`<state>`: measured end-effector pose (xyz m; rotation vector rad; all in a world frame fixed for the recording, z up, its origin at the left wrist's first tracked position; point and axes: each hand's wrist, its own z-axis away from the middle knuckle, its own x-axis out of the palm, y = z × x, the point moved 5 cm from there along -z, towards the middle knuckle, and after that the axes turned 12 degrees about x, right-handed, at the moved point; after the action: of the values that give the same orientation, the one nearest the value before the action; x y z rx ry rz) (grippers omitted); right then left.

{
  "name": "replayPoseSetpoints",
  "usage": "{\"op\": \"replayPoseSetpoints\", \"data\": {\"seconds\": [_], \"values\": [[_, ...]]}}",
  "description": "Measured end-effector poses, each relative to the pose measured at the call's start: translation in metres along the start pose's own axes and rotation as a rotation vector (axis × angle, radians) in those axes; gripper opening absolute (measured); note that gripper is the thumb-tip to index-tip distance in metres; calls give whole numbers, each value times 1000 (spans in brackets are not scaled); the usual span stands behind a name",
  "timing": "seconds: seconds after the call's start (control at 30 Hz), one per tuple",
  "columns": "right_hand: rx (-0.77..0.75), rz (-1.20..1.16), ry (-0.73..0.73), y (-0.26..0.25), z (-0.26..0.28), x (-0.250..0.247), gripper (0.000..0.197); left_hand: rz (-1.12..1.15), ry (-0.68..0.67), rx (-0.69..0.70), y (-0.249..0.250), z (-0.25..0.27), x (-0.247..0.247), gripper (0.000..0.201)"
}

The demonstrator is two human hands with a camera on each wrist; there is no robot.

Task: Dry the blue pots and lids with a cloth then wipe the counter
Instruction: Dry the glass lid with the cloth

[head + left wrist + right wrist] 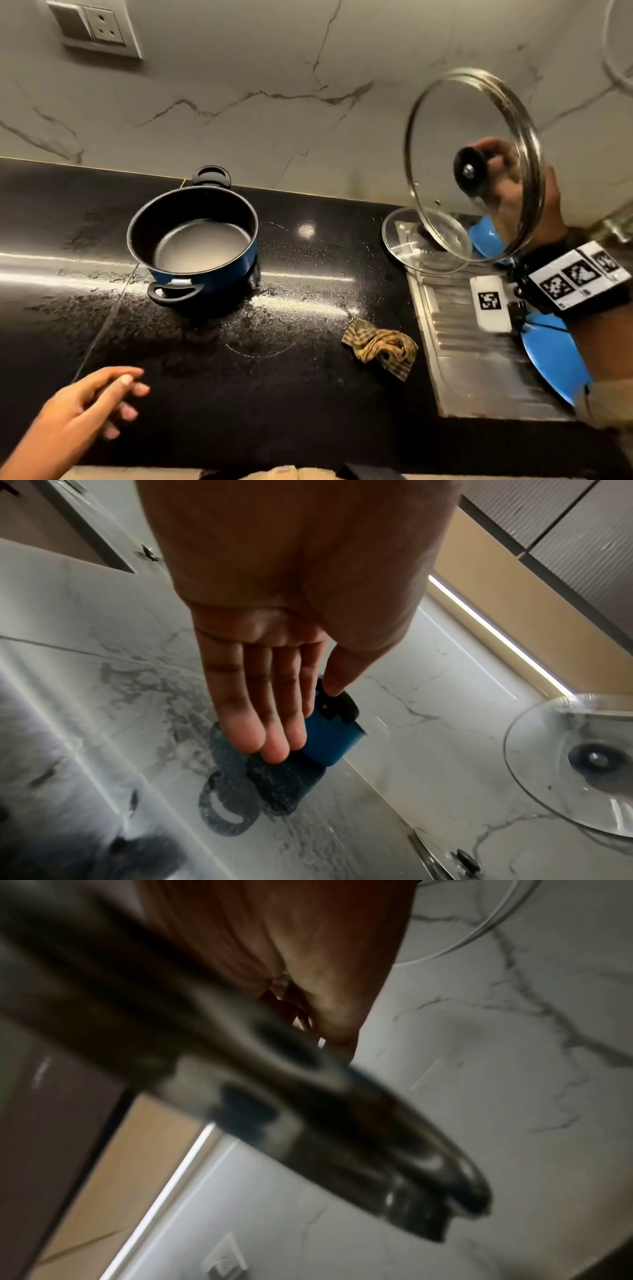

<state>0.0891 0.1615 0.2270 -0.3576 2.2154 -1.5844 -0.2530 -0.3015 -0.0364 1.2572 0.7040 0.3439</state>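
The right hand (513, 192) holds a glass lid (445, 137) up in the air over the right end of the counter, its fingers closed round the lid's black knob (470, 168); the lid stands nearly on edge, its steel rim tilted toward the marble wall (274, 85). In the right wrist view the lid is a dark blur, so how the fingers lie on the knob cannot be told from there.

The left hand (89, 407) hovers low over the front left of the black counter (308, 394), fingers loose and nearly straight, holding nothing. The left wrist view shows the same hand with the fingers straight and together.

A blue pot (193, 236) sits upright near the back edge of the counter, its far handle close to the wall, well apart from both hands. The counter around it is speckled with water drops. A crumpled checked cloth (380, 346) lies on the counter just beside the left edge of the steel drainboard (462, 342). A second glass lid (426, 240) rests knob-down at the drainboard's back corner, overlapping onto the counter. Behind the raised lid, parts of other blue cookware (555, 356) show on the drainboard.

Between pot, cloth and front edge the counter holds a broad bare stretch.
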Motion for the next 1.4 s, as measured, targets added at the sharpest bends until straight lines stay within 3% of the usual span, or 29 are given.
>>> {"op": "replayPoseSetpoints", "data": {"seconds": [0.07,0.2,0.3,0.43,0.57,0.63,0.73,0.83,0.93,1.0,1.17,1.23,1.3,1.4], "values": [[-109,72,-75,-21,6,23,27,-21,15,42,10,-2,2,19],[-102,-160,-218,-40,8,60,30,-29,9,125,26,-2,16,22],[-61,19,-284,-31,28,89,28,6,-1,137,27,1,21,22],[-75,242,-528,-22,52,129,25,15,-3,182,35,4,24,29],[-192,179,-382,-59,33,125,22,-53,16,307,71,2,22,25],[-274,158,-390,-72,30,123,25,-71,39,367,92,-1,22,21],[-301,242,-486,-57,43,135,30,-152,81,520,129,-12,33,52],[-102,270,-709,-14,64,160,29,-209,52,711,170,-20,52,87],[-17,276,-911,12,83,183,30,-379,-34,877,202,-20,66,102],[38,256,-1006,20,91,193,28,-491,-82,964,218,-17,76,93],[26,259,-1118,24,95,208,26,-731,-76,1324,233,-1,99,33],[-40,412,-1106,25,87,206,26,-718,-121,1309,220,-2,103,34],[-118,588,-1004,27,69,192,26,-659,-143,1184,206,-5,103,33],[-80,723,-840,41,43,149,25,-567,-63,1022,193,-12,100,14]]}}
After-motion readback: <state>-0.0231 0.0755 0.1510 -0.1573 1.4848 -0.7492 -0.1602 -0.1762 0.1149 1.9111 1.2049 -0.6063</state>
